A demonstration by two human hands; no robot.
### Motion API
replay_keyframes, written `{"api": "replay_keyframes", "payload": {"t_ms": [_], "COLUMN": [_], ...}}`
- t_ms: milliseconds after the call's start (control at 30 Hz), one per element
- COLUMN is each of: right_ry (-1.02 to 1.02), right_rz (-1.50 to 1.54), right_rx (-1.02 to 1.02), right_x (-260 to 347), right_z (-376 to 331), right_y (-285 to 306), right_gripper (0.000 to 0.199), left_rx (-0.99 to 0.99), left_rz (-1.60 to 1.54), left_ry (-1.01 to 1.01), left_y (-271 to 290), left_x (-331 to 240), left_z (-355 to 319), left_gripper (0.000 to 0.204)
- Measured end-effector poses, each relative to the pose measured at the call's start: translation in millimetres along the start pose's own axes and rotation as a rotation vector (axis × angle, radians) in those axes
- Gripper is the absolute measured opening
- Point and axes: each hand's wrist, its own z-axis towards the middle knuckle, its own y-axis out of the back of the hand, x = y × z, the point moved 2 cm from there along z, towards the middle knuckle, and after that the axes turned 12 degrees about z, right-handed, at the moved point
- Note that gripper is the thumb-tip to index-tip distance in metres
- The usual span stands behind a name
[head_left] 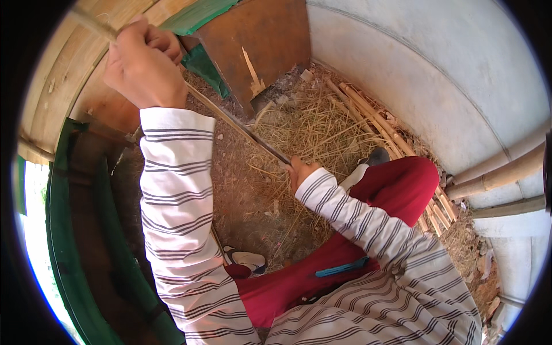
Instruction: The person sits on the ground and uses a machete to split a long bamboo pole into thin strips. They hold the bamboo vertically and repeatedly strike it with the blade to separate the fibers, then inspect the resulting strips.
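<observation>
A long, thin bamboo strip runs slantwise across the view, from the upper left down to the middle. High at the upper left, my left hand is closed around it, and the strip's far end sticks out blurred beyond my fist. Lower down, my right hand grips the strip close to its near end, which looks darker. My right fingers are partly hidden behind the hand. Across my dark red trousers lies a slim blue object; its kind I cannot make out.
Loose straw and wood bits litter the dirt floor. Bamboo poles lie along a pale sheet wall on the right. A brown board stands at the back, and green-edged panels are at the left.
</observation>
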Motion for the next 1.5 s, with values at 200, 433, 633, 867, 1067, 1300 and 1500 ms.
{"api": "replay_keyframes", "payload": {"t_ms": [200, 433, 633, 867, 1067, 1300, 1500], "right_ry": [0.084, -0.221, -0.035, -0.05, -0.008, 0.065, -0.01], "right_rz": [0.247, 0.149, 0.267, 0.224, 0.199, 0.298, 0.266], "right_rx": [-0.167, -0.009, -0.213, -0.179, -0.227, -0.264, -0.275], "right_x": [60, 2, 55, 23, 41, 72, 23], "right_z": [-1, -15, -10, -11, -1, -6, 9], "right_y": [39, -27, 13, -44, -1, -10, 7], "right_gripper": [0.019, 0.028, 0.024, 0.025, 0.024, 0.025, 0.021], "left_rx": [-0.049, -0.181, -0.253, -0.288, -0.315, -0.278, -0.304], "left_rz": [0.01, 0.109, 0.112, 0.298, 0.232, 0.558, 0.246], "left_ry": [-0.025, -0.045, 0.02, -0.033, 0.005, -0.275, 0.029], "left_y": [7, -11, 9, -1, 19, 18, 0], "left_x": [0, -6, 5, -17, 6, -9, 11], "left_z": [4, 4, 9, 3, 10, 13, 5], "left_gripper": [0.024, 0.027, 0.026, 0.026, 0.027, 0.026, 0.025]}}
